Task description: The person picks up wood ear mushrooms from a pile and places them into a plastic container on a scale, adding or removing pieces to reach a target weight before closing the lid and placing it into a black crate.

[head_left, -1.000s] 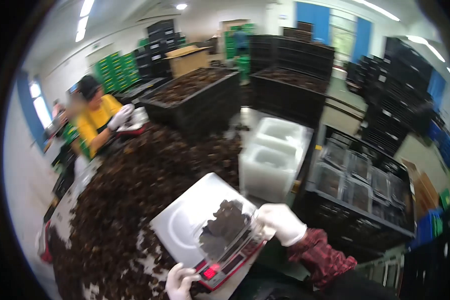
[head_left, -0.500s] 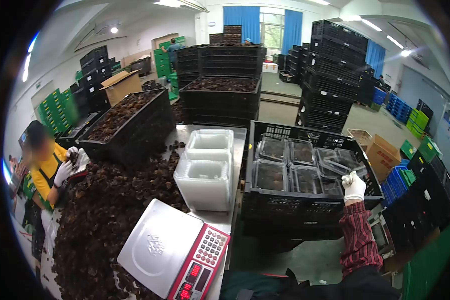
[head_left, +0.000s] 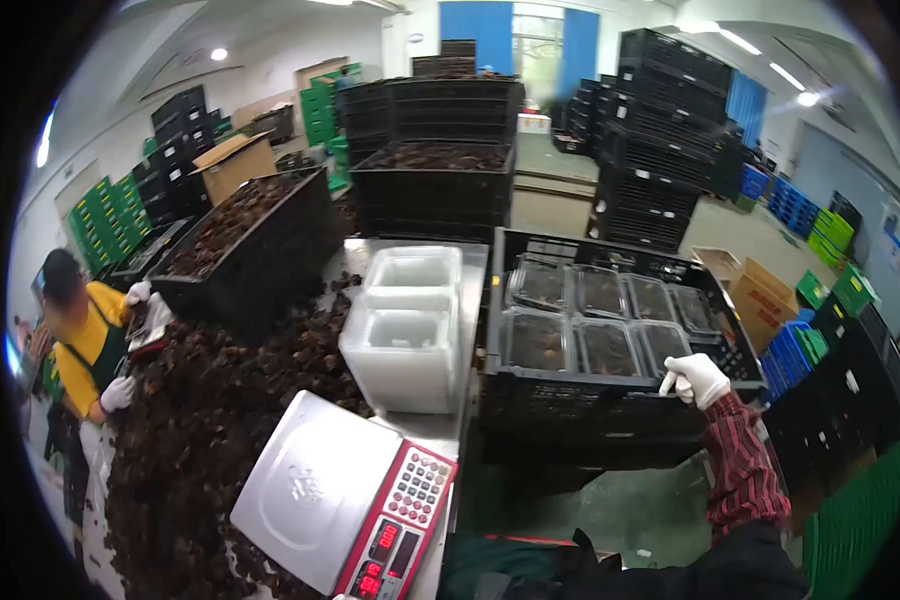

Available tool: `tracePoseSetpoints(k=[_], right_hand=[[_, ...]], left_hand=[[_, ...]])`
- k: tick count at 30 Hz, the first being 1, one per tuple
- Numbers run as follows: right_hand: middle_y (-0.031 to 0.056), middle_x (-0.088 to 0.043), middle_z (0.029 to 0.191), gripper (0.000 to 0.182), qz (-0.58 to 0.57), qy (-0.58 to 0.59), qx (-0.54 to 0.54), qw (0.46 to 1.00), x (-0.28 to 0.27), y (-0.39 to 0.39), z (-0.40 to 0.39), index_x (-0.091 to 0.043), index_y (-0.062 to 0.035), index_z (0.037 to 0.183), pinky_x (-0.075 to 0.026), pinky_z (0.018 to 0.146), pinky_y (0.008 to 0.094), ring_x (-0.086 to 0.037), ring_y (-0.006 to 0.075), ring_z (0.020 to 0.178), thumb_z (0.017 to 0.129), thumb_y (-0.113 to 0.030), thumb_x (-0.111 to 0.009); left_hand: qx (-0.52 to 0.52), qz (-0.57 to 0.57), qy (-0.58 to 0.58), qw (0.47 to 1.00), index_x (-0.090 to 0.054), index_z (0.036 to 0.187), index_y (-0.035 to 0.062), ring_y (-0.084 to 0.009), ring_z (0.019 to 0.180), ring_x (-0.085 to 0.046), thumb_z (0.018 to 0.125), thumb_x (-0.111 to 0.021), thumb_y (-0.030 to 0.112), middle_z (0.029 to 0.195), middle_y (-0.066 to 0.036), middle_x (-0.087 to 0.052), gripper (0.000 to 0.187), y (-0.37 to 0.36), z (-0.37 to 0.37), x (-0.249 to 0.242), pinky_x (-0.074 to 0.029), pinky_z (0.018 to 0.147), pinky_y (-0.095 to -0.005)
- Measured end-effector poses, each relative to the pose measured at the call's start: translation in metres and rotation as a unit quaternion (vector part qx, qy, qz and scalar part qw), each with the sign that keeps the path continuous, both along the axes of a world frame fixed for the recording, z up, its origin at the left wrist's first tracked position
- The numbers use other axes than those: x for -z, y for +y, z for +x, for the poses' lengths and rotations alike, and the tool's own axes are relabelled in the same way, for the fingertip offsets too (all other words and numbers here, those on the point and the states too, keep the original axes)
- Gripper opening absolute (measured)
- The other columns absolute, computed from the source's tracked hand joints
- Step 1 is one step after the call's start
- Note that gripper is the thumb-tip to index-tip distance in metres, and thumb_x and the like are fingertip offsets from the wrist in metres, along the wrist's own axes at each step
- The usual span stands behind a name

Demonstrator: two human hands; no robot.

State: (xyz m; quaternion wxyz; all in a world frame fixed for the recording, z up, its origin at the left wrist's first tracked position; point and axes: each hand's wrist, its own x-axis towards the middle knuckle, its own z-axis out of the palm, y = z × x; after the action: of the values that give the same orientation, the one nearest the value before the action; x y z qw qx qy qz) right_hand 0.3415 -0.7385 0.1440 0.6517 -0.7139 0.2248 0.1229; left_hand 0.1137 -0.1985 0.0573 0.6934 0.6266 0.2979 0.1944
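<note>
My right hand (head_left: 698,380), in a white glove, is at the near right of a black crate (head_left: 590,392). Its fingers are loosely bent and partly apart beside a clear plastic box (head_left: 662,345), with nothing visible in them. Whether the fingertips touch the box is hard to tell. Several clear lidded boxes with dark contents sit in two rows in the crate, among them a near-left box (head_left: 538,342). I do not see my left hand. To the left, a weighing scale (head_left: 315,490) with a bare metal plate and lit red digits rests on the metal table.
Nested clear trays (head_left: 400,360) stand behind the scale. A heap of dark brown pieces (head_left: 200,430) covers the table's left side. A co-worker in yellow (head_left: 105,300) stands there. Large black bins (head_left: 245,260) and tall stacked crates (head_left: 660,140) rise behind; a cardboard box (head_left: 763,298) is right.
A clear box or lid that lay askew at the crate's right now sits level in its row. My right hand has lowered slightly and loosened. The co-worker's lower hand has moved down.
</note>
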Motion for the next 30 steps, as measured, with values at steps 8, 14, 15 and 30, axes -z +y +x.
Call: tracePoseSetpoints(k=[8, 14, 15, 30], right_hand=[[0.0067, -0.055, 0.052, 0.034, -0.274, -0.34, -0.132, 0.89, -0.027, 0.191, 0.067, -0.055, 0.0002, 0.065, -0.037, 0.039, 0.028, -0.049, 0.0121, 0.037, 0.094, -0.018, -0.054], [0.0201, -0.051, 0.078, 0.021, -0.476, -0.674, -0.238, 0.512, -0.004, 0.307, 0.153, -0.051, 0.0, 0.077, -0.04, 0.067, 0.0455, -0.05, 0.0391, 0.078, 0.087, -0.017, -0.06], [0.0203, -0.051, 0.077, 0.02, -0.489, -0.638, -0.305, 0.51, 0.013, 0.308, 0.177, -0.052, 0.0002, 0.078, -0.04, 0.066, 0.0461, -0.05, 0.0397, 0.076, 0.086, -0.016, -0.06], [-0.0003, -0.036, 0.066, 0.022, -0.227, -0.596, -0.176, 0.75, 0.005, 0.328, 0.147, -0.05, 0.0028, 0.074, -0.033, 0.055, 0.0262, -0.034, 0.0101, 0.061, 0.091, -0.008, -0.059]], left_hand=[[0.021, 0.102, -0.05, 0.993, -0.063, 0.108, -0.0041, -0.0161, 0.089, -0.062, 0.09, -0.055, 0.0, 0.097, -0.01, -0.066, 0.02, 0.01, -0.01, 0.02, -0.048, 0.083, -0.0267], [-0.015, 0.188, -0.05, 0.981, -0.069, 0.099, 0.0013, -0.0168, 0.084, -0.064, 0.083, -0.063, 0.001, 0.092, -0.009, -0.068, 0.017, 0.002, -0.021, 0.022, -0.05, 0.074, -0.0275], [-0.028, 0.215, -0.033, 0.976, -0.069, 0.099, 0.003, -0.0178, 0.083, -0.064, 0.083, -0.064, 0.003, 0.092, -0.009, -0.068, 0.017, 0.003, -0.025, 0.023, -0.05, 0.074, -0.0274], [0.007, 0.451, 0.069, 0.89, -0.064, 0.111, 0.0122, -0.0299, 0.091, -0.057, 0.084, -0.061, 0.016, 0.099, -0.009, -0.06, 0.028, 0.127, -0.058, 0.035, -0.048, 0.082, -0.0376]])
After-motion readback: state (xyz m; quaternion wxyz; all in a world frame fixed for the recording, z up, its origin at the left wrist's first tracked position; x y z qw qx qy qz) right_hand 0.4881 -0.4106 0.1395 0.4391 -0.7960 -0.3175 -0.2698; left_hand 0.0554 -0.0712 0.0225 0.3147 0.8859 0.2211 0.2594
